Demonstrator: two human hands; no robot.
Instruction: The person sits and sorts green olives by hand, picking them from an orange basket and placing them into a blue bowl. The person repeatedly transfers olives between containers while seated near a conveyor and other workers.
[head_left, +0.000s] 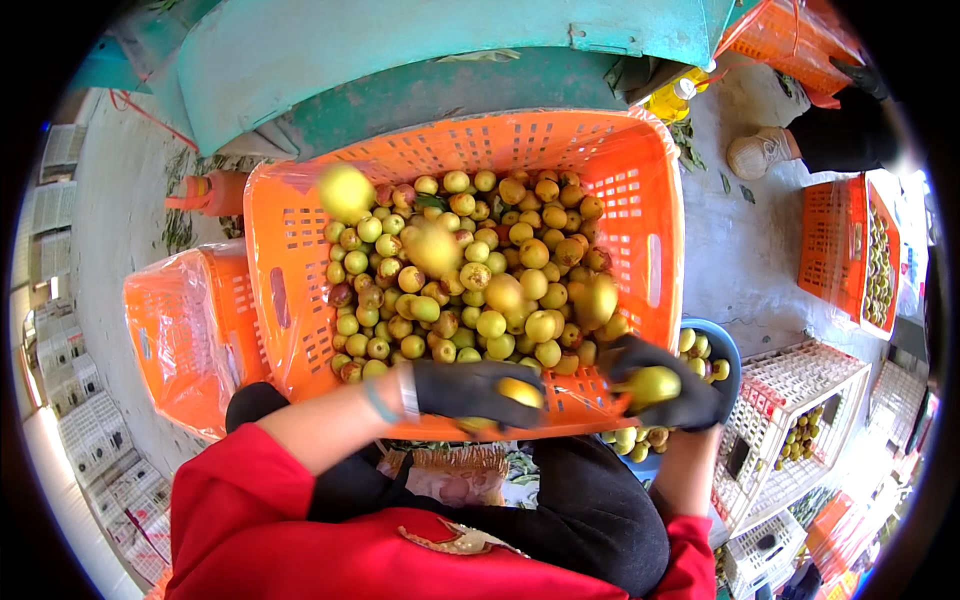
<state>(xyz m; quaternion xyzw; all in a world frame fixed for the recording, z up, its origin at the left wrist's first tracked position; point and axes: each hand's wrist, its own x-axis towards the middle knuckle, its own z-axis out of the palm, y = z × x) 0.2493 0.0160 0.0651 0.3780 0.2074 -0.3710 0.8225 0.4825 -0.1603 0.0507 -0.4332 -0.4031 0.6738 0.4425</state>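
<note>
The left hand (pixel 462 390) grips fruit (pixel 521 392) in its fingers at the near edge of the crate (pixel 640 185); right hand (pixel 692 392) likewise, near-right corner.

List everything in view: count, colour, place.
Big crate: one, orange, centre
Fruit: uncounted, green to reddish-brown, mostly in big crate
Metal structure: one, teal, top
Other crates: several, orange, left and right
White crates: several, white, left edge, lower right
Basin: one, blue, right of big crate
Bottle: one, yellow, upper right
Floor: one, grey, beneath
Leaves: scattered, green, on floor
Co-worker's leg: one, black, upper right
Legs: two, black, bottom
Sleeves: two, red, bottom
Left hand: one, black-gloved, crate's near side, touching fruit
Right hand: one, black-gloved, crate's near right corner, holding fruit
</note>
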